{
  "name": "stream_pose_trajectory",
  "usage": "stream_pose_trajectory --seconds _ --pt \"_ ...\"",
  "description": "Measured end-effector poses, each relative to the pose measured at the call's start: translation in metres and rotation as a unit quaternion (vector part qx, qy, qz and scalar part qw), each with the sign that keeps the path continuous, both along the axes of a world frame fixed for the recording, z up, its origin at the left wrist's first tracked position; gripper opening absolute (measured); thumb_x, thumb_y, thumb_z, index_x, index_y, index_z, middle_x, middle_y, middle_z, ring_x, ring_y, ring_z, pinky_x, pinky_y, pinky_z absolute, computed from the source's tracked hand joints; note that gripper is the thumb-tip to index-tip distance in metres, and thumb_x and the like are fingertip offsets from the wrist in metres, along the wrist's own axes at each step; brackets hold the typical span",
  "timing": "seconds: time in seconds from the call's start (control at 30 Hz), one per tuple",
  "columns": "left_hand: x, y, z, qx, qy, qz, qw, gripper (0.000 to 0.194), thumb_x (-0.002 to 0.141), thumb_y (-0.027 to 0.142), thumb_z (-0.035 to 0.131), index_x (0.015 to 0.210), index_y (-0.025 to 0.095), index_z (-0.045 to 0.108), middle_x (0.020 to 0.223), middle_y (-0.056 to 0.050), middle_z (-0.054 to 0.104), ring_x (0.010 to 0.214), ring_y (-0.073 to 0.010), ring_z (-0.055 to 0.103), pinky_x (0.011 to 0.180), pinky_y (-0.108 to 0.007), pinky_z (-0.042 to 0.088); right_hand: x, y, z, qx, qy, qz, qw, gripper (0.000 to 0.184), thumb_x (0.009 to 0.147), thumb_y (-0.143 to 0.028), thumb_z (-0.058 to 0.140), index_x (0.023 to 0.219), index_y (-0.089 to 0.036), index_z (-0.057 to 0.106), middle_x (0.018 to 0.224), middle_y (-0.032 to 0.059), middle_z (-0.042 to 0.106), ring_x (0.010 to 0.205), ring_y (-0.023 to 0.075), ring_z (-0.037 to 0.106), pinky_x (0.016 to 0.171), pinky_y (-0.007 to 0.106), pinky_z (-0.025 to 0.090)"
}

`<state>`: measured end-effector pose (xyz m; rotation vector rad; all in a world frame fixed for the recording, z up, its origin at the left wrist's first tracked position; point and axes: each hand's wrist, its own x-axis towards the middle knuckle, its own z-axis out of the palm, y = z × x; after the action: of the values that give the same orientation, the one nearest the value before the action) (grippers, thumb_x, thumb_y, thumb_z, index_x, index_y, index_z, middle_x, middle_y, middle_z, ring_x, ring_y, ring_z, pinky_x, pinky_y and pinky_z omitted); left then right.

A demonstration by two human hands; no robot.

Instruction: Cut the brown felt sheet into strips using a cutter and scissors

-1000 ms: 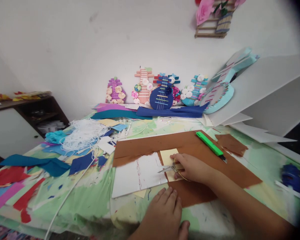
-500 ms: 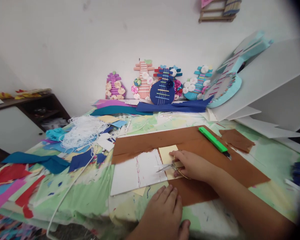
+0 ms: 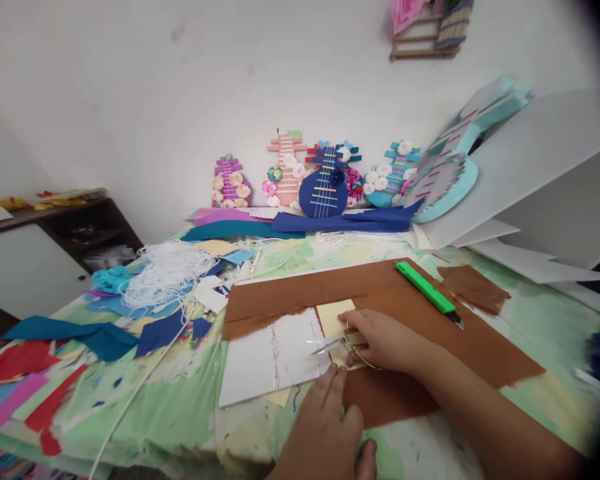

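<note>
My right hand (image 3: 383,342) rests on a pale yellow card (image 3: 336,318) and is closed around small scissors (image 3: 330,345) with gold handles, blades pointing left over a white sheet (image 3: 273,358). A large brown sheet (image 3: 380,293) lies under both. My left hand (image 3: 325,427) lies flat, fingers stretched out, on the near edge of the brown sheet just below the scissors, holding nothing.
A green utility knife (image 3: 427,288) lies on the brown sheet, far right. White cord (image 3: 167,270) and coloured fabric scraps (image 3: 85,333) cover the left of the table. Decorated craft guitars (image 3: 325,183) lean on the wall. White boards (image 3: 530,193) stand at right.
My left hand has slid forward toward the scissors and the white sheet's edge. The right hand with the scissors has stayed in place; the camera view shifted slightly.
</note>
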<state>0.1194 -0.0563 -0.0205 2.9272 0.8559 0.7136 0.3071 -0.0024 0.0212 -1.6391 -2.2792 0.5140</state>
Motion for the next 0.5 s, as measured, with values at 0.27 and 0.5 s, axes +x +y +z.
stream_pose_trajectory --seconds 0.27,0.5 --pt "0.016 0.002 0.017 -0.061 0.103 0.06 0.991 0.023 0.073 0.033 0.051 0.085 0.013 0.055 0.11 -0.018 0.05 0.101 -0.0321 0.044 0.083 -0.046 0.035 0.001 -0.001 -0.001 -0.007 0.016 -0.017 1.0 0.06 0.055 -0.038 0.066 0.109 -0.02 0.048 0.103 0.009 0.055 0.092 0.024 0.051 0.075 0.03 0.04" --pt "-0.001 0.012 0.014 -0.023 0.088 -0.012 0.996 0.007 0.07 0.02 0.049 0.069 0.016 0.054 0.075 -0.006 0.056 0.074 -0.0211 0.051 0.068 -0.033 0.042 0.001 -0.003 -0.002 -0.007 0.025 -0.021 0.999 0.061 0.054 -0.036 0.067 0.11 -0.02 0.049 0.105 0.0095 0.055 0.094 0.0242 0.051 0.078 0.031 0.039"
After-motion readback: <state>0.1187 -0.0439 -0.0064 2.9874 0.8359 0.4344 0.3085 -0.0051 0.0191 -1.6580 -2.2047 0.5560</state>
